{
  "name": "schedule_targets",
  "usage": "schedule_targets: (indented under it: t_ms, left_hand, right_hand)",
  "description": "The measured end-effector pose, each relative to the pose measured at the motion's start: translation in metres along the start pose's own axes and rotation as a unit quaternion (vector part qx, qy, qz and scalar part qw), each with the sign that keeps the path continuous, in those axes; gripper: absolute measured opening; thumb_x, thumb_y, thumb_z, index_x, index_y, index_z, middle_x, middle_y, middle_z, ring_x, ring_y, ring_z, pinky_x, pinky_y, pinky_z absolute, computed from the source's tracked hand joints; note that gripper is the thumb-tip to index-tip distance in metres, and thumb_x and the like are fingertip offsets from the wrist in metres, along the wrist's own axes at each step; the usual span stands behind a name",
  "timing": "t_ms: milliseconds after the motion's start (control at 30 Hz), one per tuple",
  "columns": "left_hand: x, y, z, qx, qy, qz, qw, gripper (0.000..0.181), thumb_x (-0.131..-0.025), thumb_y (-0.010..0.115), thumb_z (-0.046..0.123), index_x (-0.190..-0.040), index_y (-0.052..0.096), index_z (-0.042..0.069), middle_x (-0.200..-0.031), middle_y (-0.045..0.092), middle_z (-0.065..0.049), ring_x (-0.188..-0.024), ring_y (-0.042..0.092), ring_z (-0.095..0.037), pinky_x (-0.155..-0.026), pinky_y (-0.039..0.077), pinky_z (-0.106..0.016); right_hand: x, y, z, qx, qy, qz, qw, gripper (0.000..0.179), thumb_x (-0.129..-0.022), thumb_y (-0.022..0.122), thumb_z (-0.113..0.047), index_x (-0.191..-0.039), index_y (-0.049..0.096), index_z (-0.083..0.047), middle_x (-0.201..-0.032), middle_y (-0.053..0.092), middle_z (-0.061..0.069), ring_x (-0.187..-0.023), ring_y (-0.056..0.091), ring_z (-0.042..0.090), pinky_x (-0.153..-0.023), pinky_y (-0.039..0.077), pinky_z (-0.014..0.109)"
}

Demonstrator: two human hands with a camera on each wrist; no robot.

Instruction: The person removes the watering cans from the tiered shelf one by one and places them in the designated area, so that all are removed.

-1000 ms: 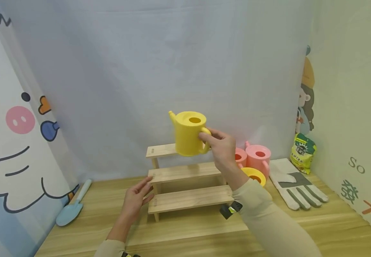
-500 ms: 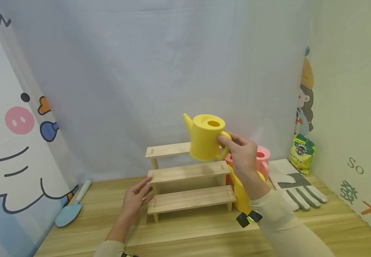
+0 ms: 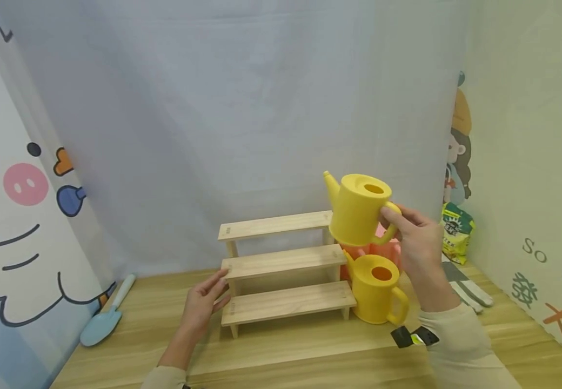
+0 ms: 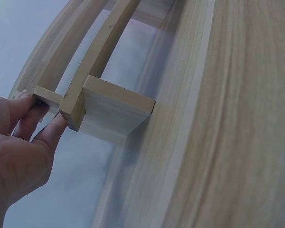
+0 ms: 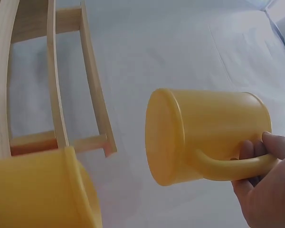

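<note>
My right hand (image 3: 421, 246) grips the handle of a yellow watering can (image 3: 359, 210). The can is held in the air, spout to the left, beside the right end of a three-step wooden rack (image 3: 286, 262). Below it a second yellow watering can (image 3: 374, 292) stands on the table at the rack's right end. Pink watering cans (image 3: 387, 251) behind are mostly hidden. At the rack's left end my left hand (image 3: 202, 303) rests its fingertips on the wood. In the left wrist view those fingers (image 4: 50, 135) touch the board ends and look fairly straight.
A light-blue trowel (image 3: 103, 324) lies at the left of the wooden table (image 3: 271, 356). Partly hidden behind my right arm are work gloves (image 3: 468, 286). A green and yellow bag (image 3: 457, 232) stands by the right wall. A pale curtain hangs behind the rack.
My right hand has carried the yellow watering can rightward, from above the rack's top step to over the other cans. The left hand stays at the rack's left end.
</note>
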State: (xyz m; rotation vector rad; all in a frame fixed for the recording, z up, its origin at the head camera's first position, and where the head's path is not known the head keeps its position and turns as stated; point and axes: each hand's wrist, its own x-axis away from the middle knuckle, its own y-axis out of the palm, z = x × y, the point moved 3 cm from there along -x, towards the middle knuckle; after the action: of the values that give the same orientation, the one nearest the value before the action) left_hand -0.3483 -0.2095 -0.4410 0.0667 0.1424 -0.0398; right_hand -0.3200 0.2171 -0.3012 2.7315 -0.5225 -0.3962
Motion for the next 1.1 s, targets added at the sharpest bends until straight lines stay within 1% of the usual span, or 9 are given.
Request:
schedule_targets:
  t_ms: [133, 267, 333, 567, 733, 833, 967, 1000, 1100]
  left_hand:
    - [0.001, 0.0, 0.0, -0.003, -0.004, -0.003, 1.0, 0.043, -0.107, 0.049, 0.01, -0.148, 0.044, -0.002, -0.159, 0.03, -0.018, -0.138, 0.04, -0.039, -0.104, 0.049, -0.042]
    - [0.001, 0.0, 0.0, -0.001, -0.006, -0.003, 1.0, 0.043, -0.107, 0.049, 0.01, -0.148, 0.045, -0.002, -0.159, 0.03, -0.017, -0.138, 0.04, -0.039, -0.103, 0.05, -0.04]
    - [0.001, 0.0, 0.001, 0.001, -0.006, -0.003, 1.0, 0.043, -0.107, 0.049, 0.01, -0.148, 0.045, -0.002, -0.159, 0.03, -0.018, -0.138, 0.04, -0.039, -0.104, 0.049, -0.041]
    - [0.001, -0.001, 0.001, -0.004, -0.008, -0.004, 0.9999, 0.043, -0.107, 0.049, 0.01, -0.148, 0.045, -0.001, -0.159, 0.029, -0.018, -0.138, 0.04, -0.04, -0.105, 0.048, -0.043]
    - [0.001, -0.002, 0.0, -0.002, -0.007, -0.002, 1.0, 0.043, -0.107, 0.049, 0.01, -0.148, 0.045, -0.001, -0.159, 0.029, -0.018, -0.139, 0.04, -0.04, -0.105, 0.049, -0.041]
    - [0.001, -0.001, 0.0, 0.001, -0.007, -0.002, 1.0, 0.043, -0.107, 0.049, 0.01, -0.148, 0.045, -0.002, -0.159, 0.029, -0.018, -0.138, 0.04, -0.04, -0.104, 0.05, -0.04]
    - [0.002, -0.001, 0.0, 0.002, -0.008, -0.002, 1.0, 0.043, -0.107, 0.049, 0.01, -0.148, 0.045, -0.002, -0.16, 0.028, -0.018, -0.138, 0.039, -0.04, -0.103, 0.05, -0.04]
    - [0.002, -0.001, 0.0, 0.001, -0.007, -0.002, 1.0, 0.043, -0.107, 0.049, 0.01, -0.148, 0.045, -0.002, -0.16, 0.028, -0.018, -0.139, 0.039, -0.04, -0.103, 0.05, -0.039]
    - [0.002, -0.001, 0.0, 0.003, -0.007, -0.002, 1.0, 0.042, -0.107, 0.049, 0.01, -0.148, 0.045, -0.002, -0.159, 0.028, -0.018, -0.138, 0.039, -0.04, -0.103, 0.05, -0.039]
  right_hand:
    - [-0.003, -0.023, -0.005, -0.025, -0.02, 0.004, 0.9995, 0.036, -0.077, 0.088, -0.017, -0.107, 0.076, -0.001, -0.095, 0.072, 0.005, -0.085, 0.071, 0.016, -0.083, 0.059, 0.02]
    - [-0.004, -0.045, -0.009, -0.049, -0.047, -0.006, 0.9976, 0.019, -0.082, 0.082, -0.004, -0.1, 0.078, 0.001, -0.087, 0.072, 0.004, -0.076, 0.071, 0.015, -0.08, 0.061, 0.022]
    - [-0.006, -0.055, -0.01, -0.055, -0.051, -0.012, 0.9971, 0.015, -0.083, 0.08, 0.0, -0.097, 0.078, 0.001, -0.085, 0.073, 0.004, -0.075, 0.072, 0.015, -0.078, 0.061, 0.023]
    - [-0.011, -0.084, -0.006, -0.006, -0.025, 0.005, 0.9997, 0.008, -0.08, 0.084, -0.002, -0.085, 0.079, -0.005, -0.083, 0.07, 0.001, -0.069, 0.071, 0.012, -0.068, 0.061, 0.02]
    - [-0.017, -0.099, -0.007, 0.029, -0.021, -0.001, 0.9994, 0.007, -0.085, 0.08, -0.002, -0.082, 0.078, -0.007, -0.085, 0.068, -0.001, -0.072, 0.07, 0.01, -0.062, 0.06, 0.018]
    - [-0.022, -0.11, -0.01, 0.068, -0.018, -0.027, 0.9972, 0.006, -0.086, 0.079, -0.004, -0.08, 0.077, -0.006, -0.085, 0.067, -0.004, -0.075, 0.067, 0.008, -0.063, 0.059, 0.016]
    - [-0.027, -0.122, -0.013, 0.078, -0.003, -0.098, 0.9921, 0.01, -0.09, 0.074, -0.002, -0.081, 0.075, -0.001, -0.081, 0.072, -0.002, -0.077, 0.068, 0.008, -0.069, 0.059, 0.016]
    - [-0.028, -0.124, -0.014, 0.085, 0.002, -0.117, 0.9895, 0.01, -0.091, 0.073, -0.002, -0.081, 0.076, -0.002, -0.08, 0.073, -0.002, -0.078, 0.068, 0.008, -0.07, 0.059, 0.016]
    - [-0.031, -0.132, -0.019, 0.139, 0.002, -0.162, 0.9769, 0.013, -0.095, 0.068, -0.003, -0.083, 0.075, -0.004, -0.082, 0.073, -0.002, -0.081, 0.068, 0.006, -0.072, 0.059, 0.015]
